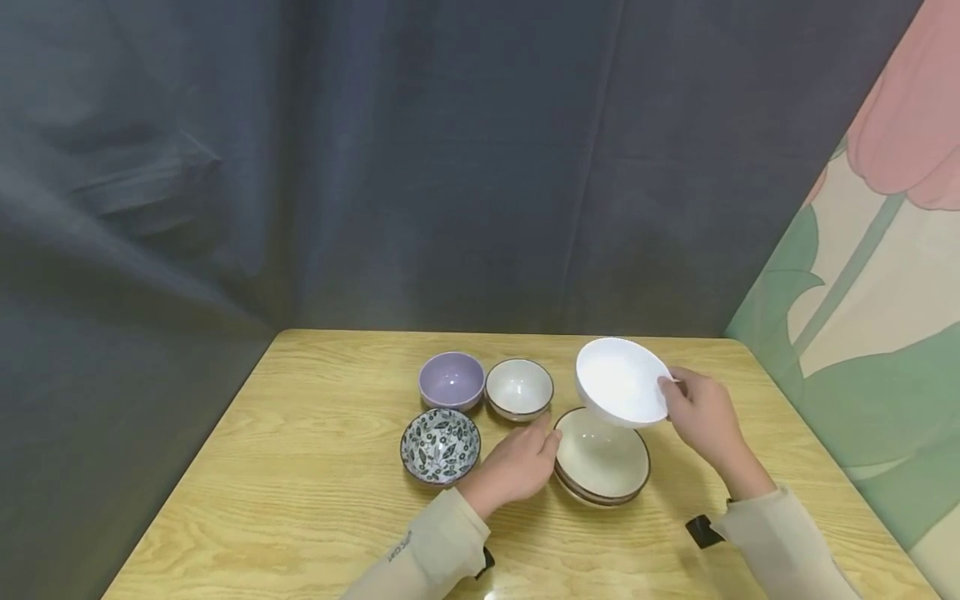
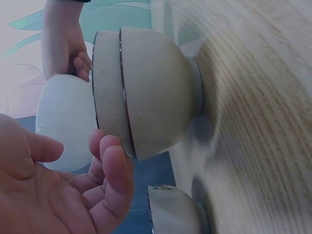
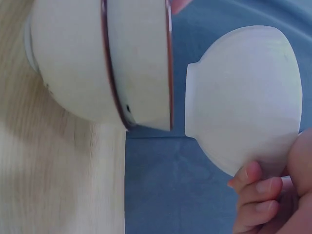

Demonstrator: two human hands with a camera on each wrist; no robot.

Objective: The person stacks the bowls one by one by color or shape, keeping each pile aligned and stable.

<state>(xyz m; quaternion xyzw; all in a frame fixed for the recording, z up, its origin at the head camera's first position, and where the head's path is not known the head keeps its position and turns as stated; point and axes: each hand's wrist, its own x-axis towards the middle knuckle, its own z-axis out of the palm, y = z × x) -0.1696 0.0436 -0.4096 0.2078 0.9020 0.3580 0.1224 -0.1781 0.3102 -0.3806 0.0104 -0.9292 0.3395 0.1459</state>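
Observation:
My right hand (image 1: 703,414) pinches the rim of a plain white bowl (image 1: 621,382), thumb inside and fingers beneath, and holds it tilted above a stack. That stack is two nested cream bowls (image 1: 603,454) with brown rims, standing on the table. In the right wrist view the white bowl's (image 3: 246,97) foot faces the stack with a gap between them. My left hand (image 1: 517,464) is at the stack's left side, thumb apart and fingers loosely bent. Seen from the left wrist, its fingertips (image 2: 113,151) are right at the rims of the cream bowls (image 2: 158,92).
Left of the stack stand a purple bowl (image 1: 452,381), a small white bowl with a dark rim (image 1: 519,388) and a leaf-patterned bowl (image 1: 440,447). All are on the wooden table (image 1: 300,467). A dark curtain (image 1: 480,167) hangs behind; a painted wall (image 1: 862,350) borders the right.

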